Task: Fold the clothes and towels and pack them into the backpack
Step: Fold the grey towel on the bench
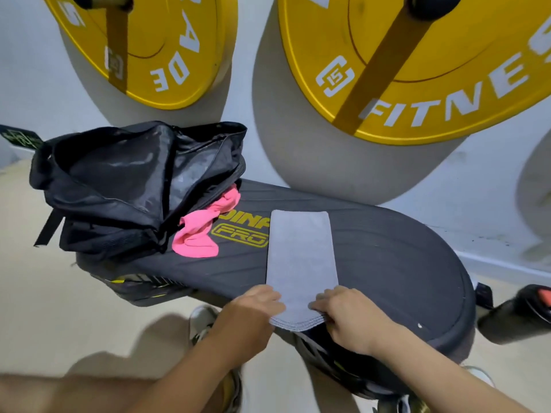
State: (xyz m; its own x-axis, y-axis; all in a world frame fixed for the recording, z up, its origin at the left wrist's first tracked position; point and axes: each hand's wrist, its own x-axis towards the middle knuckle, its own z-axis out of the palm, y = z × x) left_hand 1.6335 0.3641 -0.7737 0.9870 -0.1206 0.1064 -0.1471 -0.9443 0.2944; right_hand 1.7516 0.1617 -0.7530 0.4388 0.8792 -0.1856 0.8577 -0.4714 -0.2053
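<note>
Grey towel [301,251]: lies across the padded counter [402,257], centre of frame, as a long narrow strip. The stacked hems at its near end show several layers, so I judge the lengthwise folds done.

Left hand [253,308]: at the near left corner of the strip, fingers [272,302] curled over the edge and holding it. Right hand [348,317]: at the near right corner, fingers together on top of the layers. The thumb appears to be at the hem, so it reads as a pinch. The underside cannot be seen.

Why held so: both near corners gripped together keep the layers aligned. The far end lies flat on the counter as a target edge. The likely next fold brings the near end up and over toward the far end.

Backpack [125,186]: upper left of frame, on the left end of the counter. Its main compartment is unzipped with the flap thrown back, and the mouth is near the work, ready for loading.

Pink garment [202,231]: crumpled and unfolded, touching the backpack's right side and apart from the towel. It looks unpacked, though part of it may be tucked under the bag's edge.

Risk: the near end overhangs the counter's edge, and the layers could slip.
</note>
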